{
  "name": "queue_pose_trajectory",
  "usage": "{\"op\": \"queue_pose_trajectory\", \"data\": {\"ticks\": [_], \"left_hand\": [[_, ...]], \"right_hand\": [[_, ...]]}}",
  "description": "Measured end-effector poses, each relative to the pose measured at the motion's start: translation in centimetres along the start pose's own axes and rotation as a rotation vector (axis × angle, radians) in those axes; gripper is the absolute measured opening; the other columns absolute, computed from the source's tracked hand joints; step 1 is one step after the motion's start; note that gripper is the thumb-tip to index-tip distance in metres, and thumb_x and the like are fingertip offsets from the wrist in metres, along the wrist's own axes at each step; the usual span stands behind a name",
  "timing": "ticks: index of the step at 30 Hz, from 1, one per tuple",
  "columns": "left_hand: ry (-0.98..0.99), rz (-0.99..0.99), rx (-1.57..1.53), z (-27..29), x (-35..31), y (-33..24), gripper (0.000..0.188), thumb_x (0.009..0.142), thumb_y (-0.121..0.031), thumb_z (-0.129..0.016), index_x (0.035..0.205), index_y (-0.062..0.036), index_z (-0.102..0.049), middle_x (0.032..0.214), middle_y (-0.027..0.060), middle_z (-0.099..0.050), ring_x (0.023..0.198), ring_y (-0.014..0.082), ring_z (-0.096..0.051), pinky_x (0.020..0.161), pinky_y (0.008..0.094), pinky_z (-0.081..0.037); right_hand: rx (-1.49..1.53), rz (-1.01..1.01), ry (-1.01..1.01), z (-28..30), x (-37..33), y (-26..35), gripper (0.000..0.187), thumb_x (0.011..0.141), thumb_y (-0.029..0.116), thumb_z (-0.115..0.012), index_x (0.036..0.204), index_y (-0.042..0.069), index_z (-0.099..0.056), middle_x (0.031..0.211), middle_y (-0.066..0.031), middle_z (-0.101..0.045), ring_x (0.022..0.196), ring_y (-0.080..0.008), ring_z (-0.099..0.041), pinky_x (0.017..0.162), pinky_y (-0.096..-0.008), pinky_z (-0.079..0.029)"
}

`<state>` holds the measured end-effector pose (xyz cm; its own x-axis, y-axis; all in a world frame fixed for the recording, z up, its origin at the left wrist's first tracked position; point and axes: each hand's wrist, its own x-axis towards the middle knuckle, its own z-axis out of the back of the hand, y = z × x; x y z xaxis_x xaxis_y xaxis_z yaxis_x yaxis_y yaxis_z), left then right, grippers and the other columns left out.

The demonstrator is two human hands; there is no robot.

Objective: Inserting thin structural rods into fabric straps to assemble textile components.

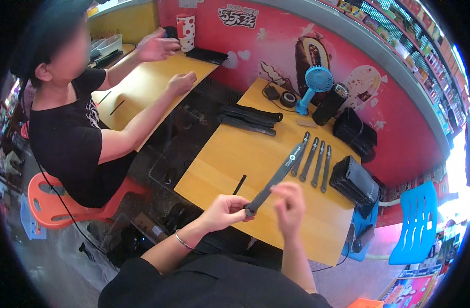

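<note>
My left hand (225,212) pinches the near end of a dark grey flat strap (276,179) with a pale printed mark, which slants up and away over the table. Beside the strap, my right hand (289,208) is raised with its fingers bent and apart, somewhat blurred, and nothing shows in it. Several similar straps (315,162) lie side by side to the right. A short thin black strip (239,185) rests near the table's front edge, left of the held strap. Bundles of long black straps (250,121) lie at the far left of the table.
A blue fan (318,79), a dark bottle (331,104), a tape roll (288,98) and a black bag (355,132) stand along the wall. Stacked dark folded pieces (355,180) occupy the right edge. At left, a co-worker (65,118) sits at another table (142,92). A blue chair (416,223) is at right.
</note>
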<state>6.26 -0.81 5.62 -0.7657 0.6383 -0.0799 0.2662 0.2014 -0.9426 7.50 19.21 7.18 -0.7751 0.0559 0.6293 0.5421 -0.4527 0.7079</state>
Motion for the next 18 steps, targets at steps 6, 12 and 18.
{"op": "queue_pose_trajectory", "data": {"ticks": [6, 12, 18], "left_hand": [[-0.177, -0.011, -0.099, 3.0, -3.2, 1.0, 0.020, 0.089, -0.003, -0.053, 0.106, 0.0057, -0.058, 0.101, 0.0132, -0.064, 0.091, 0.0190, -0.064, 0.081, 0.0302, -0.053], [-0.313, -0.072, -0.103, 4.5, -6.3, 1.5, 0.020, 0.088, 0.001, -0.052, 0.106, 0.0058, -0.059, 0.103, 0.0142, -0.064, 0.090, 0.0186, -0.064, 0.079, 0.0286, -0.053], [-0.168, -0.160, -0.091, 4.7, -6.4, 2.5, 0.023, 0.086, 0.004, -0.051, 0.107, 0.0060, -0.059, 0.103, 0.0133, -0.065, 0.090, 0.0165, -0.064, 0.080, 0.0274, -0.052]], "right_hand": [[-0.249, -0.075, 0.081, -6.6, 11.8, -12.0, 0.015, 0.082, 0.011, -0.062, 0.095, 0.006, -0.064, 0.095, -0.0094, -0.061, 0.084, -0.0277, -0.061, 0.072, -0.0342, -0.049], [-0.766, -0.258, 0.541, -11.0, 14.3, -13.5, 0.029, 0.077, 0.013, -0.063, 0.105, 0.010, -0.059, 0.108, -0.0087, -0.059, 0.095, -0.0294, -0.060, 0.077, -0.0391, -0.049], [-0.344, -0.236, 0.529, -9.6, 15.5, -11.8, 0.027, 0.075, 0.019, -0.069, 0.101, 0.012, -0.064, 0.097, -0.0091, -0.059, 0.086, -0.0286, -0.061, 0.074, -0.0391, -0.049]]}}
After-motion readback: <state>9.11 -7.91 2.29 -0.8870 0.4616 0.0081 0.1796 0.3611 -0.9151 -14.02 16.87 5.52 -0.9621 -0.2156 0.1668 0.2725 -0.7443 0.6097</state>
